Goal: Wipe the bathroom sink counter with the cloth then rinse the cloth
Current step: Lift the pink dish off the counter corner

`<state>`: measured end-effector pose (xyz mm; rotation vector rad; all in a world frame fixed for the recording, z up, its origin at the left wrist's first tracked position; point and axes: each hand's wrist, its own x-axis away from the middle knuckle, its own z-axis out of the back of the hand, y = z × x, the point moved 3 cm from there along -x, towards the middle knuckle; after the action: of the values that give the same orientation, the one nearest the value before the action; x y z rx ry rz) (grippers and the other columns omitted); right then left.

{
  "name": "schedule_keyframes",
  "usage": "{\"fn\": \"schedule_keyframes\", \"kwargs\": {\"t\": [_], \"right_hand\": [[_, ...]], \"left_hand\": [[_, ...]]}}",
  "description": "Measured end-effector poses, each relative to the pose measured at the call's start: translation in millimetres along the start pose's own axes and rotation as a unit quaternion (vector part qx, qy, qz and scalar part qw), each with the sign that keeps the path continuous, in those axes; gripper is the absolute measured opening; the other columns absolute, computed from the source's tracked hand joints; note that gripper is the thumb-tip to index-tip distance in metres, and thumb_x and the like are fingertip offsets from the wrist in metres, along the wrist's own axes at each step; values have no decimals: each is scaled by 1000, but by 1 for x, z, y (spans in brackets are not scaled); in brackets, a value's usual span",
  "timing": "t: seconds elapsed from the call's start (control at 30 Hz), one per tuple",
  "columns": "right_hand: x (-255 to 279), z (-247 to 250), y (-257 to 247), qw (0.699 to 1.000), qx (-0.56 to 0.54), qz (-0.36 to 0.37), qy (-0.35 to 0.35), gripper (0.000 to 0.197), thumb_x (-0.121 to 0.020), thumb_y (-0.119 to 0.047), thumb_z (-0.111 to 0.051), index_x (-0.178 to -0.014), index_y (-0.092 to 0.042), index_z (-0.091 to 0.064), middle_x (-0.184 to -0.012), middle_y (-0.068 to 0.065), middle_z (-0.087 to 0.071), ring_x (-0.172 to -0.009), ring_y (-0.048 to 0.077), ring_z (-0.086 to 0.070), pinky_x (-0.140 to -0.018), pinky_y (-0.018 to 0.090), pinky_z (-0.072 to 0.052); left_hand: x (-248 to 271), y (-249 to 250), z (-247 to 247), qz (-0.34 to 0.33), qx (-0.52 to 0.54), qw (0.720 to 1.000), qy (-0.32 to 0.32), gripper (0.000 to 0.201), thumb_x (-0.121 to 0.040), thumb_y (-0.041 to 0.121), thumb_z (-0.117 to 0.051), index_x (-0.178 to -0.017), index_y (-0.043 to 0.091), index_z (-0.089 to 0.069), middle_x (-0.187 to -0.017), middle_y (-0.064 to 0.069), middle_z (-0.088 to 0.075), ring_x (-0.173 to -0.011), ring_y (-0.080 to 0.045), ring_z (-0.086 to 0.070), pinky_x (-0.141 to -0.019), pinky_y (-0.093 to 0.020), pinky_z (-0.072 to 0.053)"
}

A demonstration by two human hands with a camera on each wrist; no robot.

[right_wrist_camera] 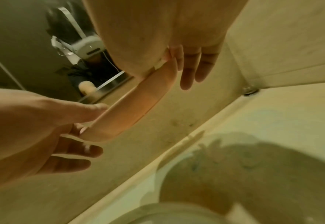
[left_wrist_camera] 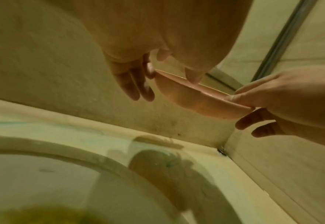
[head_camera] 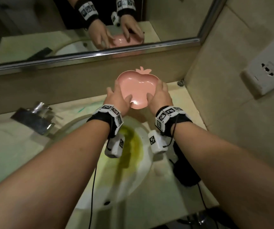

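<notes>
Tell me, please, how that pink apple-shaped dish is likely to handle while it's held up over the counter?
The pink dish looks rigid, keeping its shape between the left hand and right hand. Its glossy surface suggests it may be slippery. Thin walls hint it is light.

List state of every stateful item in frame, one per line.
pink apple-shaped dish: empty, lifted clear of the counter
left hand: grips dish's left rim
right hand: grips dish's right rim
sink basin: yellow-green stain inside
faucet: no water seen
wall socket: nothing plugged in
</notes>
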<state>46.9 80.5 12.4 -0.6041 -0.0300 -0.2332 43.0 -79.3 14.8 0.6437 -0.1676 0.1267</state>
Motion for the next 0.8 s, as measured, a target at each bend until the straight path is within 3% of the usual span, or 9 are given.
{"fn": "schedule_keyframes", "kwargs": {"t": [0.27, 0.5, 0.67, 0.8], "right_hand": [[64, 2, -147, 993, -36, 112, 28, 71, -92, -32, -55, -148, -8, -20, -150, 9, -25, -129, 30, -42, -106, 40, -37], [130, -42, -258, 978, -29, 205, -29, 69, -90, -38, -56, -146, -13, -24, -150, 9, -25, -127, 31, -44, -105, 40, -39], [181, -107, -301, 963, -9, 241, -124, 59, -88, -38, -60, -139, -17, -39, -148, 13, -21, -122, 35, -48, -104, 37, -38], [206, -167, -304, 947, 63, 246, -195, 50, -87, -44, -59, -127, -15, -51, -146, 15, -19, -118, 35, -49, -105, 36, -38]], "left_hand": [[62, -58, 145, -4, 52, 991, 122, 74, -92, 37, -55, -150, 19, -15, -136, -15, -32, -116, -34, -51, -98, -33, -39], [126, -149, 244, 34, 48, 978, 198, 65, -90, 35, -58, -145, 27, -24, -124, -14, -39, -106, -35, -56, -91, -34, -42], [161, -233, 261, 113, 7, 978, 177, 69, -89, 42, -57, -146, 32, -20, -124, -14, -38, -105, -36, -56, -93, -35, -42], [178, -295, 247, 167, -17, 976, 137, 71, -87, 46, -56, -147, 31, -20, -128, -15, -36, -102, -37, -57, -90, -35, -44]]}}
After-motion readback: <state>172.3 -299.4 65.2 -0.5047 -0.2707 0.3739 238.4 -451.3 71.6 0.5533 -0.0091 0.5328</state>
